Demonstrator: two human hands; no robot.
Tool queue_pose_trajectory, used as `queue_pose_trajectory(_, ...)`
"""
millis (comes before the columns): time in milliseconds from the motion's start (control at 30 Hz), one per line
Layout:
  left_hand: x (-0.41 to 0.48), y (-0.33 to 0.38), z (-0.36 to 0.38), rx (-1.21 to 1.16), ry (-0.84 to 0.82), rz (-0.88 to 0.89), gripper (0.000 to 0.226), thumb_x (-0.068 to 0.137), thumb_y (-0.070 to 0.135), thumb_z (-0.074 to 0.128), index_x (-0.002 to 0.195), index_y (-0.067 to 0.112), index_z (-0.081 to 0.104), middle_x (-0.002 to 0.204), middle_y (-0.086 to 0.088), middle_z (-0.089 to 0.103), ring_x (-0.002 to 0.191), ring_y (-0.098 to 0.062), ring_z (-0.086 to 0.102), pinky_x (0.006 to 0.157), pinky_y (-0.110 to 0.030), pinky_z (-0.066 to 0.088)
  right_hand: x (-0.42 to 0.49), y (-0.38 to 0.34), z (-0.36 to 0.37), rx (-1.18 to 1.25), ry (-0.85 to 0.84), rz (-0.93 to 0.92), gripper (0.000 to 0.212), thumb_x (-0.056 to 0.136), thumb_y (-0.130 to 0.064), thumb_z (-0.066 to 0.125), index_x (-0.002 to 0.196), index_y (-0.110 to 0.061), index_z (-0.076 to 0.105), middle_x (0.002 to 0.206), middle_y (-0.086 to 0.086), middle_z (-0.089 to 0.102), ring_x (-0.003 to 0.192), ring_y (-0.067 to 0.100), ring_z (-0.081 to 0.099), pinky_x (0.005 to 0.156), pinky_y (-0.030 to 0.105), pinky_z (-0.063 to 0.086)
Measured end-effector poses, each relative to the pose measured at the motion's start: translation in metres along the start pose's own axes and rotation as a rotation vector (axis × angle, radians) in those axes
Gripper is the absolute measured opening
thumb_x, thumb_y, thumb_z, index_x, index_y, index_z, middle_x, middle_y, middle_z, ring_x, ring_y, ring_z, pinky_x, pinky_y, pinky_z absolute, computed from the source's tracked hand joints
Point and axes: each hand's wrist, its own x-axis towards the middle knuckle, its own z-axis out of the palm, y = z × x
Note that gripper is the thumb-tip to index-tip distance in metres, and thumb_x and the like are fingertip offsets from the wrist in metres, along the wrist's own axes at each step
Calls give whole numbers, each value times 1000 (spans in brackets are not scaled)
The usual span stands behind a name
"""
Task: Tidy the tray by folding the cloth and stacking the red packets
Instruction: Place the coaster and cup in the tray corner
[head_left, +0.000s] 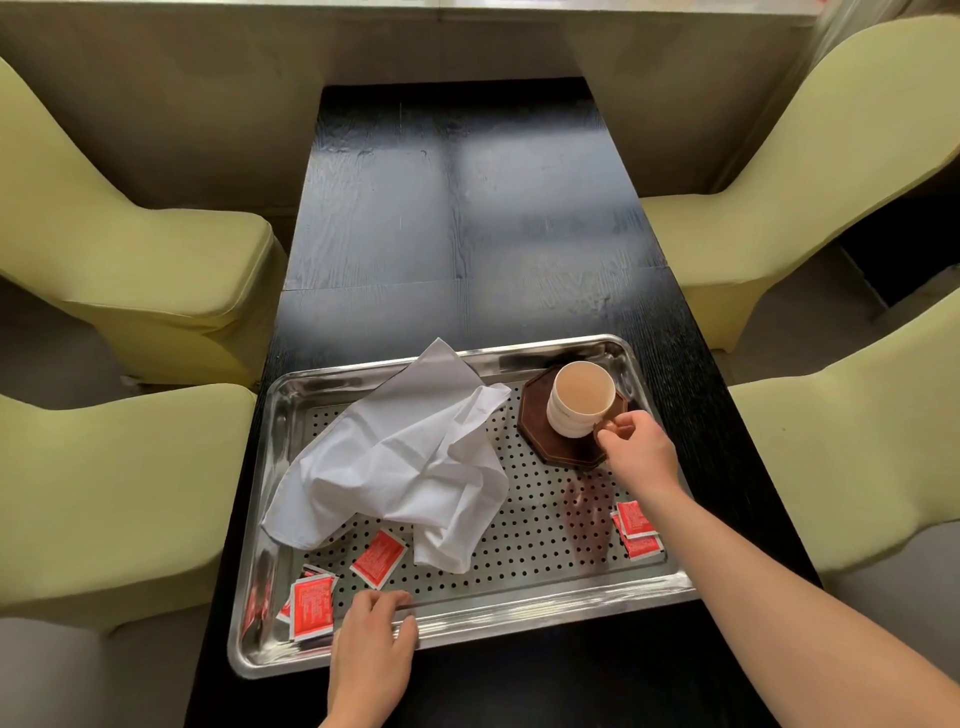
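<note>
A crumpled white cloth (410, 457) lies across the left and middle of a perforated steel tray (519, 608). Red packets are scattered: a small pile (311, 605) in the front left corner, a single packet (378, 558) beside it, and two or three overlapping packets (638, 530) at the front right. My left hand (371, 649) rests on the tray's front rim, just right of the pile, fingers curled over the edge. My right hand (636, 449) pinches the handle of a white cup (579, 397) of milky tea standing on a dark octagonal coaster (550, 447).
The tray sits at the near end of a long black wooden table (467, 218). Two pale green covered chairs stand on each side, left chairs (114, 249) and right chairs (810, 171). My right forearm crosses above the tray's front right corner.
</note>
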Motion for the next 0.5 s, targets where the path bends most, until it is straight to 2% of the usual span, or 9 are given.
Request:
queue_pose_trajectory(133, 1, 2, -2, -15, -1, -1, 29, 92, 31, 58, 120, 32, 63, 111, 12, 48, 102, -8, 51, 93, -31, 44, -1, 1, -1, 2, 22, -36, 21, 89, -24, 66, 108, -19, 58, 107, 3, 60, 93, 19, 58, 80, 36, 48)
queue_pose_trajectory(267, 0, 2, -3, -37, -10, -1, 29, 91, 30, 58, 120, 31, 64, 111, 11, 48, 100, -8, 53, 91, -31, 45, -5, -1, -4, 2, 89, -52, 28, 91, -24, 65, 116, -14, 58, 113, 4, 53, 91, 18, 54, 73, 30, 42)
queue_pose_trajectory(367, 0, 1, -4, -65, -27, 0, 31, 91, 29, 58, 122, 29, 64, 112, 10, 49, 99, -9, 58, 92, -33, 48, -15, -2, -5, 43, 147, -83, 16, 91, -23, 64, 104, -17, 60, 104, 4, 55, 87, 20, 55, 66, 30, 43)
queue_pose_trajectory(433, 1, 2, -6, -93, -42, 0, 34, 91, 28, 57, 125, 26, 62, 114, 8, 49, 99, -11, 60, 92, -35, 50, -22, -1, -3, 55, 126, -99, 9, 89, -21, 64, 97, -19, 60, 94, 4, 61, 86, 22, 59, 70, 35, 49)
queue_pose_trajectory(500, 4, 2, -8, -104, -49, 5, 37, 91, 26, 57, 128, 24, 59, 118, 5, 50, 101, -12, 58, 90, -33, 50, -31, -1, 1, 43, 53, -100, 12, 88, -22, 64, 100, -21, 61, 89, 1, 64, 85, 22, 64, 75, 38, 53)
